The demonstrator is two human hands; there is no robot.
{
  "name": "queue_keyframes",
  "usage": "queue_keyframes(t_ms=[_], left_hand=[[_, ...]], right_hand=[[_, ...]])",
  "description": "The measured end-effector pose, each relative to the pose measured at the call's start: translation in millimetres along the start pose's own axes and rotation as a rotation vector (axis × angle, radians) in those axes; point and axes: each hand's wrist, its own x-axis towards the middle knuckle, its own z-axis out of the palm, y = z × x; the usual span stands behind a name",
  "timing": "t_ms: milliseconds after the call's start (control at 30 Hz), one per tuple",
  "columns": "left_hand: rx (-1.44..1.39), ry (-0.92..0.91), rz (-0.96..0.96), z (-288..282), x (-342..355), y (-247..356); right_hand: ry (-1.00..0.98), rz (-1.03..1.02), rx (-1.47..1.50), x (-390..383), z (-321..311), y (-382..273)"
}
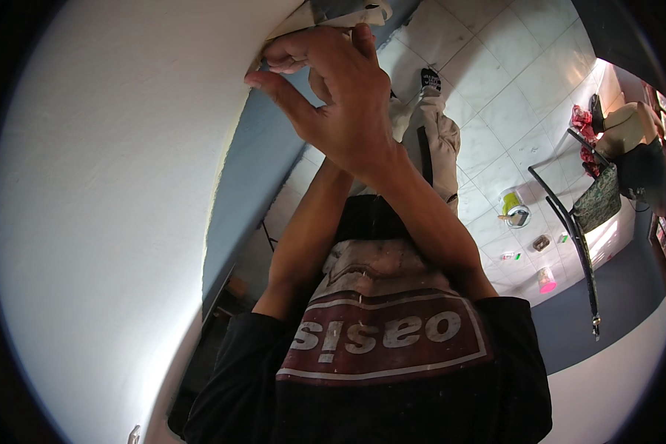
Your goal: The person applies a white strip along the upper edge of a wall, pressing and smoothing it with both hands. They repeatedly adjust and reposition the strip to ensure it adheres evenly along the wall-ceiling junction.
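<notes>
My right hand [340, 103] is raised in front of a wall, thumb and curled fingers apart, with the thumb tip at the seam between the white upper wall [111, 185] and its blue-grey lower part [248, 159]. A narrow cream strip [322, 26], like masking tape, hangs loose and crumpled just beyond the fingers; whether they touch it I cannot tell. Behind the right hand my left hand is mostly hidden, its forearm [311, 229] rising beside the other one. The wall seam shows a thin, ragged pale edge.
White floor tiles [510, 44] spread below. On them stand a yellow-green tub [510, 200], a small brown container [542, 243] and a pink-bottomed cup [546, 281]. A dark-framed chair [596, 200] stands at right, near a seated person [633, 140] and a red cloth [582, 122].
</notes>
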Motion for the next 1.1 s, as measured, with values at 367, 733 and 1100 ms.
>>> queue_keyframes(t_ms=[367,733,1100], left_hand=[[0.009,0.119,-0.019,14,0,-3],[0.016,0.267,-0.015,29,2,-10],[0.028,0.461,0.016,39,5,-21]], right_hand=[[-0.249,-0.031,-0.043,20,-17,4],[-0.365,-0.121,0.061,33,-24,12],[-0.491,-0.139,-0.023,41,-33,-4]])
